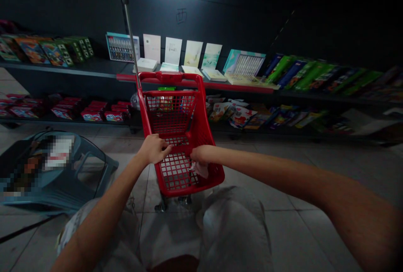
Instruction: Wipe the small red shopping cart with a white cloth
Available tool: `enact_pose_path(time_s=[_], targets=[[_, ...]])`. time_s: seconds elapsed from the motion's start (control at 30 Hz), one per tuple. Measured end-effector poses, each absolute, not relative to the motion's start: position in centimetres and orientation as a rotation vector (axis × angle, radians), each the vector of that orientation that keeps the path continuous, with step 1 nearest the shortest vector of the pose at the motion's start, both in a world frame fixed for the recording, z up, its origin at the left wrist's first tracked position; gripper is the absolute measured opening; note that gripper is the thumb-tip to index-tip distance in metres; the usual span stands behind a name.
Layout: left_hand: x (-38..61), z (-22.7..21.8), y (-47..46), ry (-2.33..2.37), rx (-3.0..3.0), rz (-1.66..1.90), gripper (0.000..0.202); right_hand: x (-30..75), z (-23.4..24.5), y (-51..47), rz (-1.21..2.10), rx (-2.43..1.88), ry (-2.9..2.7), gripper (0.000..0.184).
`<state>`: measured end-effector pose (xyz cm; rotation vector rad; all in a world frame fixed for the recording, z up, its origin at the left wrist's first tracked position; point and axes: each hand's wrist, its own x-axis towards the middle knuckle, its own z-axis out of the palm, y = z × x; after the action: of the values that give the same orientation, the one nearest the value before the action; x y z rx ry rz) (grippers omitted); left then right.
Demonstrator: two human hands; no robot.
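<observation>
A small red plastic shopping cart (215, 176) with lattice walls stands between my knees, its handle bar toward the shelves. My left hand (154, 148) is closed over the cart's left rim, with the thumb and fingertips pointing into the basket. Inside the right part of the basket, my right hand (202, 154) is closed around a crumpled pale cloth (200, 169). The cloth hangs below the fingers against the basket wall. Most of the right fingers are hidden behind the hand itself.
A blue-grey plastic stool (94, 154) stands left, with a pixelated item on top. A metal pole (132, 41) rises at the cart's left. Ahead, the upper shelf (103, 69) bears notebooks, pen sets and boxes; snack bags (241, 114) and red packs (94, 110) lie below.
</observation>
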<state>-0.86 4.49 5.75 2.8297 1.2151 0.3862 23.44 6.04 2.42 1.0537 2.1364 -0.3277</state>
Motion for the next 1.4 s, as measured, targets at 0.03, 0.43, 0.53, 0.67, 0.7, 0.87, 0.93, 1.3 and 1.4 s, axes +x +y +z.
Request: enact_pose_path(time_s=[0.03,0.43,0.53,0.67,0.7,0.87,0.93,1.3,1.4], targets=[[-0.9,5.7,4.5,1.187,2.837,0.389,0.056,23.6,3.1,6.9,-0.229,1.093,2.158,0.026],[-1.1,5.0,4.7,1.096,2.811,0.551,0.056,27.5,10.6,14.6,0.572,1.472,2.477,0.031],[-1.3,4.9,5.0,1.080,2.808,0.608,0.056,28.7,11.0,15.4,0.574,1.646,2.532,0.033],[-1.7,4.8,5.2,1.075,2.794,0.634,0.057,30.1,10.6,14.9,0.487,1.903,2.568,0.036],[-1.7,4.7,5.2,1.081,2.789,0.638,0.057,30.3,10.3,14.4,0.466,1.943,2.589,0.036],[-1.8,4.7,5.4,1.119,2.761,0.647,0.058,30.5,7.2,10.4,0.330,1.943,2.806,0.031],[-1.9,4.8,5.4,1.124,2.750,0.643,0.058,30.4,5.8,8.9,0.259,1.938,2.884,0.026],[-1.9,5.1,5.2,1.267,2.722,0.660,0.056,30.1,4.6,2.5,0.065,2.153,2.849,0.024],[-1.3,5.8,4.8,1.489,2.713,0.655,0.051,30.1,4.8,0.5,0.065,2.159,2.791,0.024]])
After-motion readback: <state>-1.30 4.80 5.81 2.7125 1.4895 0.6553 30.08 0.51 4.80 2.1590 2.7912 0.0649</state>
